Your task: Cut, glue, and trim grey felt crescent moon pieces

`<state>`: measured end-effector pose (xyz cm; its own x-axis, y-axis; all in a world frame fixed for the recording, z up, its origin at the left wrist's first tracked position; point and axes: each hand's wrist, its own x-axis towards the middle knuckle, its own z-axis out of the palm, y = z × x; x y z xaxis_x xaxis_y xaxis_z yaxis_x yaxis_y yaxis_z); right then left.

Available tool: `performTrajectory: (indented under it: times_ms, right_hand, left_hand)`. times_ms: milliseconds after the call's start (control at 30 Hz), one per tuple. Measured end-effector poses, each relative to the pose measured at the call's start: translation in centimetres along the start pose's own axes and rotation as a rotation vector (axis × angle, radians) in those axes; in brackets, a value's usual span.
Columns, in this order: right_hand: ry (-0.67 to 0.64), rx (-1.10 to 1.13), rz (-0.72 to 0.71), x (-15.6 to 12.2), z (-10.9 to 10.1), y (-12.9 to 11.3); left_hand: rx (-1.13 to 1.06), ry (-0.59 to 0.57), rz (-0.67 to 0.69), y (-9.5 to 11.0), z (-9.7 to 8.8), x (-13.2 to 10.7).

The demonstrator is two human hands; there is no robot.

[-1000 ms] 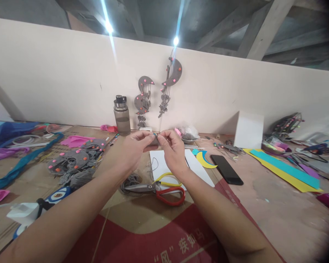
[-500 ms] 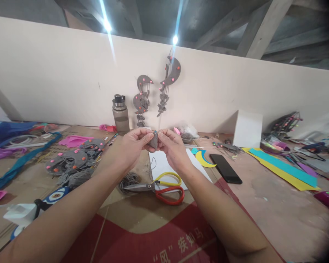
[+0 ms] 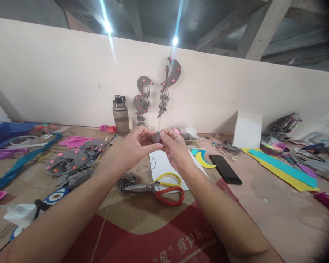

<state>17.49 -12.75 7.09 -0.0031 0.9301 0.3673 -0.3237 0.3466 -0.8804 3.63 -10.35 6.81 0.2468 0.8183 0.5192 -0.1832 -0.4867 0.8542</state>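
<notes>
My left hand (image 3: 138, 146) and my right hand (image 3: 175, 146) meet above the table, both pinched on a small grey felt piece (image 3: 155, 138) with a tiny teal bead at its top. A thin thread hangs from it toward the white paper sheet (image 3: 164, 164). Below the hands lie scissors with one red and one yellow handle (image 3: 164, 189) beside a coil of grey cord (image 3: 127, 180).
A pile of grey felt moons with pink dots (image 3: 71, 162) lies at left. A grey water bottle (image 3: 121, 115) and two hanging felt mobiles (image 3: 156, 91) stand by the wall. A black phone (image 3: 225, 168), a yellow crescent (image 3: 204, 159), a white box (image 3: 248, 129) and coloured paper strips (image 3: 285, 168) are at right.
My two hands have drawn closer together around the felt piece and shifted slightly upward; the fingers have turned it between them.
</notes>
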Motion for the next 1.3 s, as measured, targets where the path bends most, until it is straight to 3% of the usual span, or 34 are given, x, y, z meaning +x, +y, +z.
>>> performTrajectory:
  times_ms: [200,433,667,1000,1300]
  right_hand:
    - [0.025,-0.035,-0.07,0.0,-0.1,0.4]
    - [0.112,-0.37,-0.314,-0.8,0.2,0.4]
    - [0.096,-0.431,-0.342,-0.8,0.2,0.5]
    - [0.147,-0.866,-0.702,-0.6,-0.5,0.8]
    - [0.175,-0.956,-0.798,-0.3,-0.8,1.2]
  left_hand:
    - [0.0,0.03,0.016,0.0,0.2,-0.3]
    - [-0.038,0.104,-0.007,0.3,0.3,-0.2]
    - [-0.119,0.035,0.006,0.2,0.3,-0.2]
    - [-0.208,0.001,-0.131,0.7,0.3,-0.3]
    - [-0.22,-0.019,-0.106,0.5,0.6,-0.2]
